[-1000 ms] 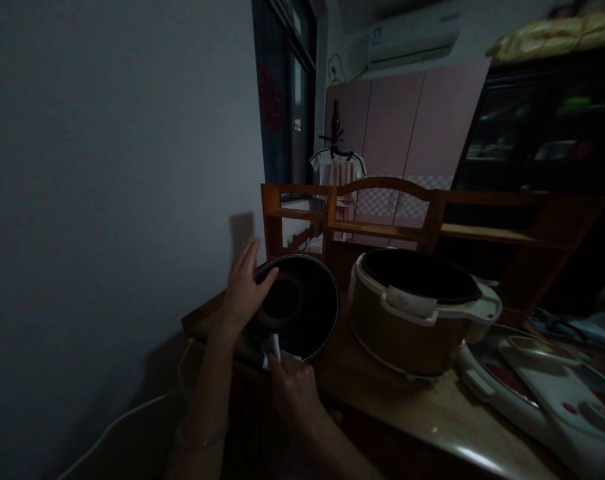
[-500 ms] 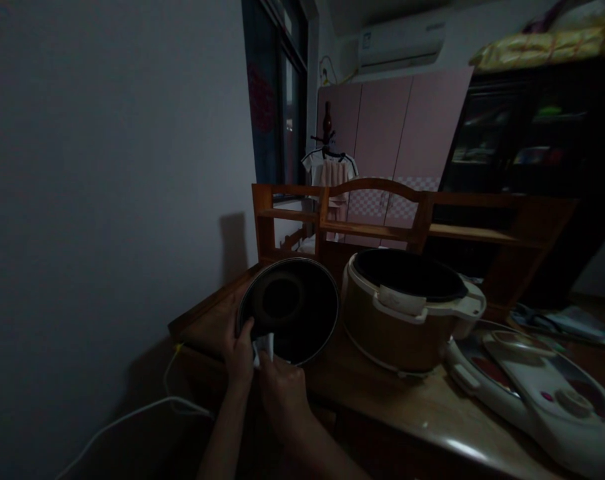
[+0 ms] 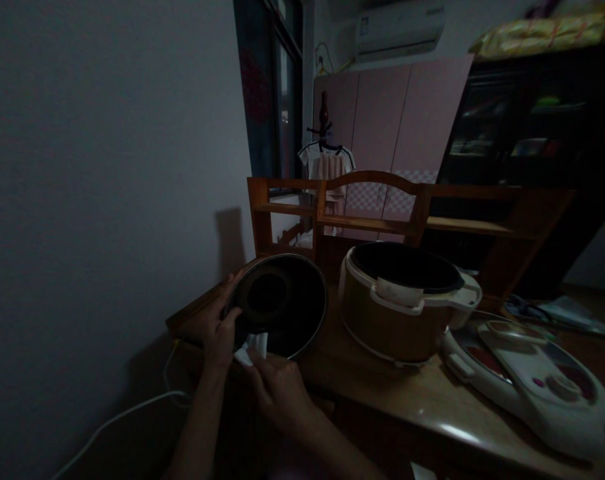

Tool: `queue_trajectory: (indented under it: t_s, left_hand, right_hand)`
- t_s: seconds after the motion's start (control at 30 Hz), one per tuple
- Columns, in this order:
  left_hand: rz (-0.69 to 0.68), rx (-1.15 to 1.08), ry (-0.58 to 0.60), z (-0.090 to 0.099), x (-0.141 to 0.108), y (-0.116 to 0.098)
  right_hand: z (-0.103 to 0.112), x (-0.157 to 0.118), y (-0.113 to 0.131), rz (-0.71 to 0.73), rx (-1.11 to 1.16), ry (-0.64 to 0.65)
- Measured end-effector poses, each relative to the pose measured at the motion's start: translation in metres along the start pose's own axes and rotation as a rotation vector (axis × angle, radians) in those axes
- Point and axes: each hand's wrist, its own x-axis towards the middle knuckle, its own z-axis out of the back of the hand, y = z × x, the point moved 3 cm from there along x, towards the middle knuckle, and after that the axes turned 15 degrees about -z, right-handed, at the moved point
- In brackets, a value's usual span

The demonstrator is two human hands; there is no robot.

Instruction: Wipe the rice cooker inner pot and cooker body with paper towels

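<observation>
A round black inner pot point(image 3: 287, 307) is tilted on the wooden desk, its dark inside facing me. My left hand point(image 3: 221, 333) grips its left rim, the thumb over the edge. In my right hand point(image 3: 280, 387) is a crumpled white tissue point(image 3: 252, 348), pinched against the near lower rim of the pot. To the right stands the cooker body point(image 3: 392, 320), white-rimmed and without its lid, a dark opening at its top. Beside it lies the detached white cooker lid point(image 3: 525, 380). The dim light hides detail inside the pot.
The wooden desk point(image 3: 362, 373) has a low shelf unit point(image 3: 367, 223) along its back. A wall point(image 3: 132, 167) closes off the left side. A white cable point(image 3: 117, 423) hangs at the lower left. Plastic-wrapped items point(image 3: 577, 313) lie at the far right.
My left hand and the pot have moved slightly left in view. The right hand's fingers and the tissue have shifted along the rim, with more tissue showing.
</observation>
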Motion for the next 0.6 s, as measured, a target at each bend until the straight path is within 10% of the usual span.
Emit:
queue_trajectory:
  t_s: [0.6]
  left_hand:
    - [0.012,0.004,0.210,-0.019,0.025,-0.006]
  right_hand:
    - [0.027,0.006,-0.042,-0.116,-0.208,0.044]
